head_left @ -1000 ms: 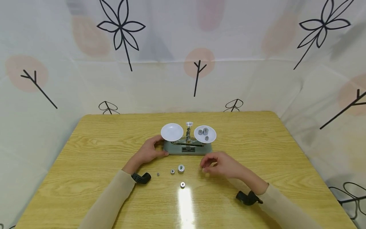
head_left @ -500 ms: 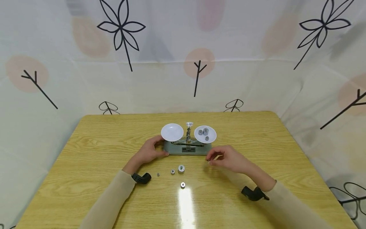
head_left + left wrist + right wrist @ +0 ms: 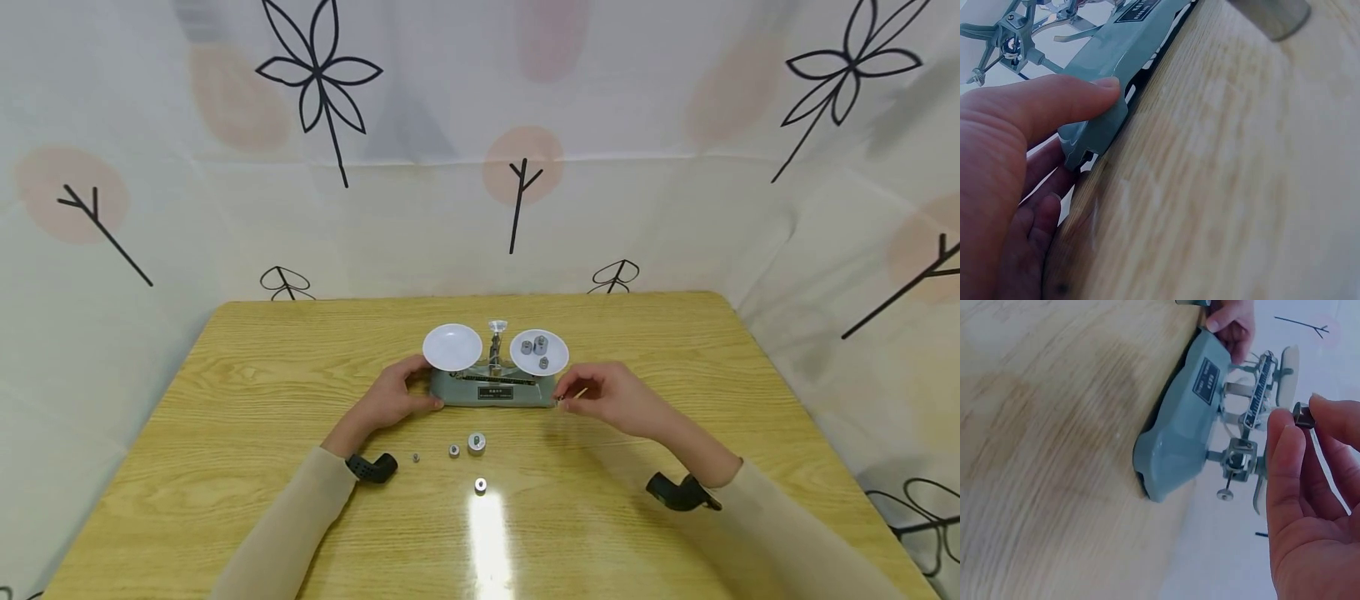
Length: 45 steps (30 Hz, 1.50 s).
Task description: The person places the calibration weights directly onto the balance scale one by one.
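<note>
A balance scale (image 3: 459,393) with a grey-green base and two white pans stands at the table's middle. My left hand (image 3: 392,393) grips the left end of its base; in the left wrist view the thumb lies on the front and the fingers reach behind. Between thumb and fingertips, my right hand (image 3: 618,402) pinches a small metal weight (image 3: 1303,416), held up by the base's right end, just below the right pan (image 3: 558,357). That pan bears three metal weights, the biggest weight (image 3: 541,345) at the back. Nothing lies on the left pan (image 3: 452,347).
In front of the scale stand a large weight (image 3: 476,444), a smaller weight (image 3: 453,451) and a tiny weight (image 3: 416,457). Nearer the front is another weight (image 3: 481,485), by a bright glare on the wooden table (image 3: 300,517). A patterned cloth (image 3: 420,225) hangs behind.
My right hand has moved right and away from me, up toward the right pan, carrying the small weight. The left hand keeps its hold on the base.
</note>
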Each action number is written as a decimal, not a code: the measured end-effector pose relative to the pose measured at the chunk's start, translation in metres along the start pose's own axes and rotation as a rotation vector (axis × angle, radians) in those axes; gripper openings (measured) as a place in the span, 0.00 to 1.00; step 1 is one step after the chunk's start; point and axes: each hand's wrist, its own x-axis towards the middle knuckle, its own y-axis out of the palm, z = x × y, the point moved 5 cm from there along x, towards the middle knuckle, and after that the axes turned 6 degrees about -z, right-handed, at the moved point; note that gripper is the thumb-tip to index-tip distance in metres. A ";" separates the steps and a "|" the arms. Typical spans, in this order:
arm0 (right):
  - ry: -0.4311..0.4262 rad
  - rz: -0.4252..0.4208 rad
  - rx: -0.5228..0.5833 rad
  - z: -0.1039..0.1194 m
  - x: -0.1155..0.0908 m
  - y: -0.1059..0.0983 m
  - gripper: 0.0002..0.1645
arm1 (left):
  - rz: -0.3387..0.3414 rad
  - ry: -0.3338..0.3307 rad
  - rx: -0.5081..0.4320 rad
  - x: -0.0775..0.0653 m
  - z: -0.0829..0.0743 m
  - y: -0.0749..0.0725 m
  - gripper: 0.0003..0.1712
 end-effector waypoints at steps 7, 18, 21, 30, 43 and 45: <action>-0.014 -0.065 -0.044 0.004 0.004 -0.010 0.06 | -0.002 0.001 -0.004 0.000 -0.001 0.000 0.37; -0.007 -0.141 -0.120 0.010 0.013 -0.023 0.05 | -0.007 -0.004 -0.003 0.001 0.000 0.000 0.37; -0.006 -0.152 -0.142 0.008 0.016 -0.025 0.06 | -0.006 0.001 -0.014 0.001 -0.001 0.001 0.37; -0.035 -0.177 -0.222 0.010 0.027 -0.027 0.07 | -0.001 -0.001 -0.008 -0.003 -0.025 -0.002 0.36; -0.063 -0.100 -0.277 0.014 0.040 -0.020 0.07 | -0.007 0.000 -0.012 -0.001 -0.008 0.002 0.37; -0.057 -0.084 -0.285 0.015 0.041 -0.018 0.06 | -0.005 -0.002 -0.019 -0.001 -0.004 0.001 0.37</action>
